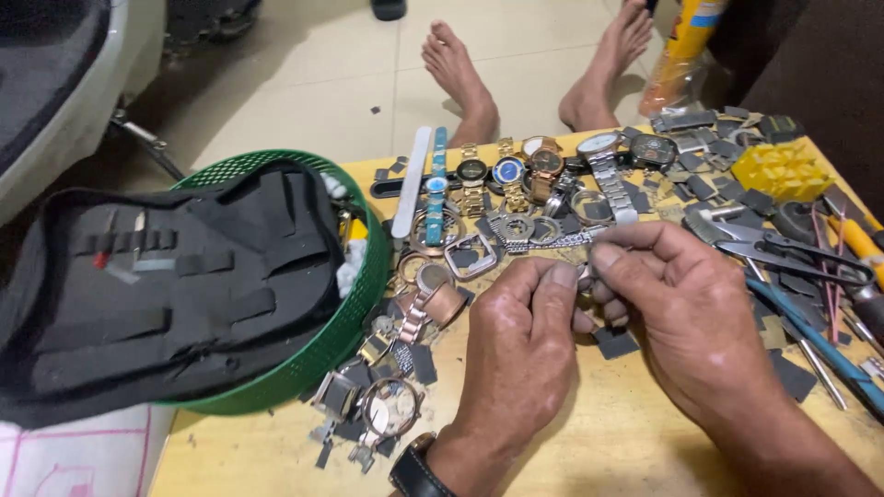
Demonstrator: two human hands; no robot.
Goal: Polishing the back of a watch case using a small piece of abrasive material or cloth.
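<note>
Over a yellow wooden table (626, 442), my left hand (520, 340) and my right hand (686, 308) meet fingertip to fingertip. Between them they pinch a small silver metal watch part (584, 273), mostly hidden by the fingers. My left wrist wears a black watch strap (414, 469). Just beyond the fingers lies a silver metal watch band (543, 243). A row of wristwatches (529, 170) lies further back.
A green mesh basket (354, 313) at left holds a black tool pouch (166, 285). Watch cases and black strap scraps (387, 405) litter the table's left. Pliers and screwdrivers (810, 267) and a yellow block (783, 170) lie right. Another person's bare feet (460, 74) rest beyond the table.
</note>
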